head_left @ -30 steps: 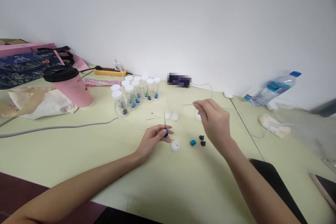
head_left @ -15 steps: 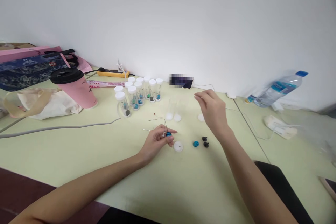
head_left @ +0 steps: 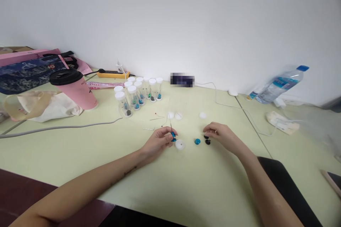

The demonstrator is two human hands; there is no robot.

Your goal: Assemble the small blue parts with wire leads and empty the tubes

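My left hand (head_left: pixel 157 142) rests on the pale green table (head_left: pixel 80 149) and pinches a small blue bead (head_left: pixel 173 137) with a thin needle (head_left: pixel 170 125) sticking up from it. My right hand (head_left: pixel 223 135) lies low on the table, its fingertips pinched at two small black beads (head_left: pixel 207 139). Between the hands lie a loose blue bead (head_left: pixel 197 142) and a white cap (head_left: pixel 179 144). Whether the right fingers have hold of a black bead I cannot make out.
Several clear vials with white caps (head_left: pixel 137 92) stand behind the hands, more white caps (head_left: pixel 178 115) and loose pins (head_left: pixel 156 118) nearer. A pink cup (head_left: pixel 74 89), cloth bag (head_left: pixel 39 105) and grey cable (head_left: pixel 58 127) lie left. A water bottle (head_left: pixel 282 83) and white packet (head_left: pixel 282 123) lie right.
My right hand has come down from mid-air near the back of the table to the black beads. The left hand has stayed put with the blue bead and needle.
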